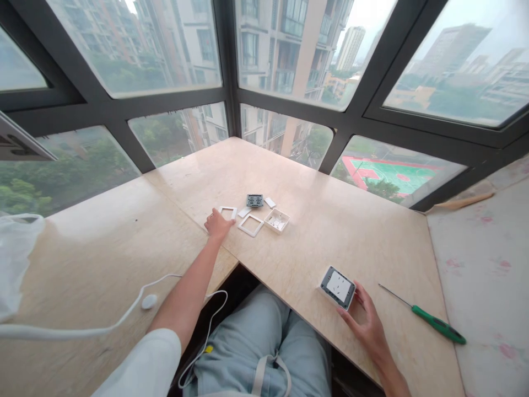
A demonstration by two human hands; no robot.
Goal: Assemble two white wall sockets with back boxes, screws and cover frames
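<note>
- Left hand (217, 225) reaches to twelve o'clock, its fingers bent at a small white frame (227, 212) — whether they pinch it cannot be told.
- Right hand (367, 325) has open fingers resting against an assembled socket (338, 286) at its ten o'clock, seemingly steadying it on the counter (351, 231).
- At the left hand's three o'clock the parts lie spread apart — larger frame (250, 224), back box (276, 220), grey module (255, 200).
- Green screwdriver (438, 325) lies within reach at the right hand's three o'clock.
</note>
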